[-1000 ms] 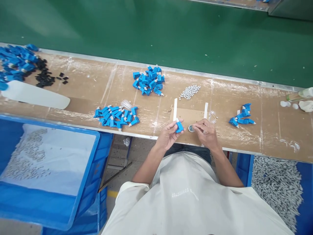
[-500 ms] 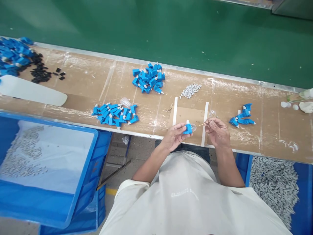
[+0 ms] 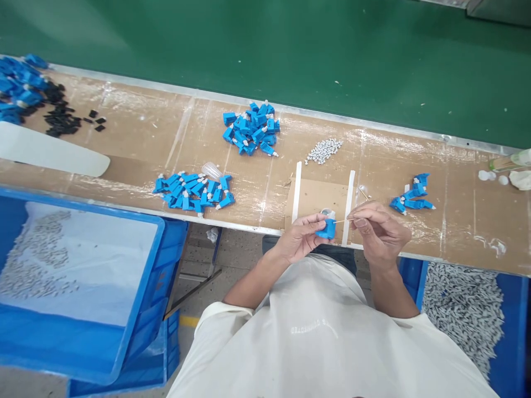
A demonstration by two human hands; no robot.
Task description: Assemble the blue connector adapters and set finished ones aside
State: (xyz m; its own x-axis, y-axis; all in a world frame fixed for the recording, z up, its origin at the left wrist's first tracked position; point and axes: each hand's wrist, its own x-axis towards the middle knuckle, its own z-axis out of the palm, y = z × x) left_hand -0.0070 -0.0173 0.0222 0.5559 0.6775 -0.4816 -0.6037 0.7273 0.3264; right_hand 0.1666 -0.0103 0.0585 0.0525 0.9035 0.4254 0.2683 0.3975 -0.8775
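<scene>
My left hand (image 3: 299, 239) is closed on a blue plastic part (image 3: 327, 229) with a whitish tip, just above the table's front edge. Between the fingertips of my right hand (image 3: 379, 232) is a thin wooden stick (image 3: 342, 221), its far end against or very close to the blue part. Just behind the part stands a small clear cup (image 3: 328, 212), partly hidden by it. Both hands are over a cardboard piece (image 3: 321, 193) flanked by two white strips. Another short stick (image 3: 364, 193) rests in or on a small clear item right of the strips.
Blue parts lie in piles at the centre (image 3: 252, 130), front left (image 3: 193, 192) and right (image 3: 415, 194). Small grey pieces (image 3: 324, 151) form a heap behind the cardboard. Black pieces (image 3: 62, 121) lie far left. Blue bins (image 3: 155, 265) flank me below the table.
The blue part in my left hand has moved right and slightly down, in front of the clear cup. My right hand has shifted a little right and down, bringing the stick's end to the part.
</scene>
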